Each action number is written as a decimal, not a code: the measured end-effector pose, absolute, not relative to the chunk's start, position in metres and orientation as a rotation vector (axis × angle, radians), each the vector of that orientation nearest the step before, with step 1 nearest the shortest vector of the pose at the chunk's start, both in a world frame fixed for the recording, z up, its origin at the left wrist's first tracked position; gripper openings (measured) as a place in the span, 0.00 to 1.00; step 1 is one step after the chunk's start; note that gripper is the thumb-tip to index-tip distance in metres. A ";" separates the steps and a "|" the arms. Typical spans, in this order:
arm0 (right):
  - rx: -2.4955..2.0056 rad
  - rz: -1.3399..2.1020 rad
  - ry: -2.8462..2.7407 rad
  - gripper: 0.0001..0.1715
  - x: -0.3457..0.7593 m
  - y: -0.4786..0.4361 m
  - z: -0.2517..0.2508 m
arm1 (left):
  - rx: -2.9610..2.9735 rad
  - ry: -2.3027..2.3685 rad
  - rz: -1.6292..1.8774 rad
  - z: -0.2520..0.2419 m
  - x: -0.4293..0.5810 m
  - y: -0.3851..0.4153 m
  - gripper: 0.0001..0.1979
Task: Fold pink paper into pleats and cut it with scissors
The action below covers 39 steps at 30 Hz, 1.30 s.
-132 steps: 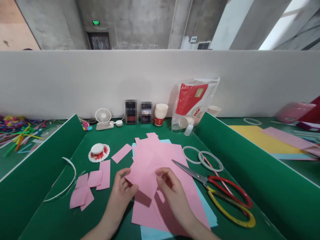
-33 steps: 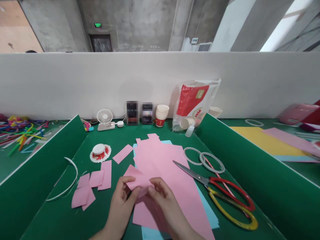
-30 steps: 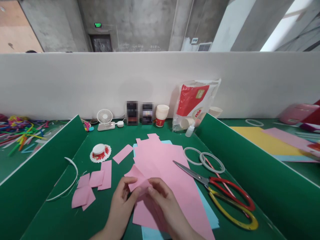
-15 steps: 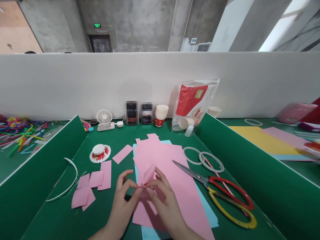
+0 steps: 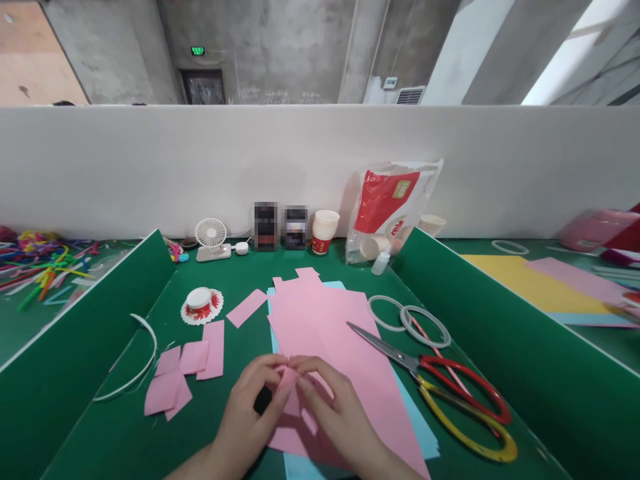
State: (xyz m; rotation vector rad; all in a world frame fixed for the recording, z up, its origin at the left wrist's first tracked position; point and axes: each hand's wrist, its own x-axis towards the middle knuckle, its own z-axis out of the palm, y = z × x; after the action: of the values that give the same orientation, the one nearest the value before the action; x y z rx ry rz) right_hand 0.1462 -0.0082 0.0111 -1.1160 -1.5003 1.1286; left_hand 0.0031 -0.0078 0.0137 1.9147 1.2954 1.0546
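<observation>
The small pink paper piece [image 5: 289, 376] looks bent and narrow — mostly hidden. The left hand [image 5: 246, 399] and right hand [image 5: 336, 408] pinch it with their fingers, over big, flat pink paper sheets [image 5: 325, 307].

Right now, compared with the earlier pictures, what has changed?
The left hand and right hand have moved inward, fingertips close together. The small pink paper between them, spread out earlier, is now folded or bunched up, mostly hidden in their grip. The scissors, cup and fan stayed put.
</observation>
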 end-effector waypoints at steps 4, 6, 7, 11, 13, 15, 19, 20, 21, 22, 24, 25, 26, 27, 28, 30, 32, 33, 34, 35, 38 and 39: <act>-1.174 1.168 -1.405 0.03 0.145 -0.009 0.008 | 1.640 1.369 1.033 0.014 0.005 -0.009 0.04; -1.171 1.220 -1.346 0.03 0.144 -0.008 0.007 | 1.564 1.378 0.998 0.014 0.005 -0.008 0.06; -1.170 1.253 -1.331 0.05 0.144 -0.008 0.007 | 1.540 1.365 0.974 0.014 0.005 -0.007 0.07; -1.168 1.374 -1.389 0.10 0.144 -0.006 0.011 | 1.443 1.270 0.922 0.015 0.006 -0.003 0.06; -1.183 1.415 -1.466 0.09 0.146 -0.005 0.012 | 1.372 1.252 0.950 0.014 0.006 -0.003 0.06; -1.218 1.420 -1.531 0.10 0.147 -0.004 0.013 | 1.317 1.234 0.963 0.013 0.007 -0.003 0.08; -1.259 1.374 -1.492 0.12 0.150 -0.004 0.016 | 1.333 1.129 0.828 0.010 0.008 -0.001 0.10; -1.243 1.379 -1.480 0.10 0.150 -0.004 0.018 | 1.339 1.118 0.780 0.010 0.008 0.000 0.12; -1.220 1.387 -1.475 0.07 0.151 -0.004 0.019 | 1.340 1.121 0.737 0.010 0.008 0.000 0.13; -1.195 1.398 -1.469 0.06 0.151 -0.004 0.021 | 1.342 1.134 0.706 0.011 0.008 0.000 0.14; -1.157 1.415 -1.445 0.05 0.151 -0.003 0.023 | 1.370 1.158 0.667 0.013 0.008 0.000 0.14; -1.145 1.420 -1.430 0.05 0.151 -0.003 0.023 | 1.399 1.162 0.662 0.014 0.009 -0.001 0.14; -1.134 1.422 -1.419 0.05 0.151 -0.004 0.023 | 1.430 1.156 0.667 0.015 0.009 -0.001 0.13; -1.124 1.418 -1.414 0.06 0.150 -0.004 0.022 | 1.452 1.142 0.676 0.016 0.009 -0.002 0.13; -1.117 1.405 -1.415 0.06 0.150 -0.004 0.021 | 1.457 1.116 0.687 0.016 0.009 -0.003 0.12; -1.121 1.360 -1.418 0.06 0.148 -0.005 0.019 | 1.412 1.044 0.701 0.015 0.010 -0.005 0.11; -1.139 1.327 -1.418 0.06 0.147 -0.005 0.018 | 1.336 0.996 0.704 0.014 0.012 -0.006 0.10; -1.150 1.318 -1.421 0.05 0.147 -0.005 0.018 | 1.312 0.992 0.703 0.014 0.012 -0.007 0.10; -1.162 1.314 -1.428 0.04 0.147 -0.005 0.018 | 1.305 1.000 0.704 0.014 0.013 -0.008 0.08; -1.176 1.307 -1.438 0.04 0.147 -0.005 0.018 | 1.315 1.014 0.708 0.015 0.013 -0.008 0.07; -1.194 1.272 -1.478 0.05 0.148 -0.006 0.019 | 1.371 1.083 0.721 0.018 0.013 -0.007 0.07; -1.189 1.257 -1.495 0.06 0.148 -0.006 0.019 | 1.382 1.111 0.726 0.019 0.013 -0.007 0.09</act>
State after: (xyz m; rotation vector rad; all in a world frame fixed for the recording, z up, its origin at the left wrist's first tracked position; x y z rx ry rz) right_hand 0.1482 -0.0059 0.0189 -1.1886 -1.4950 1.2574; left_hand 0.0134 -0.0066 0.0194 1.3823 1.1112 0.7260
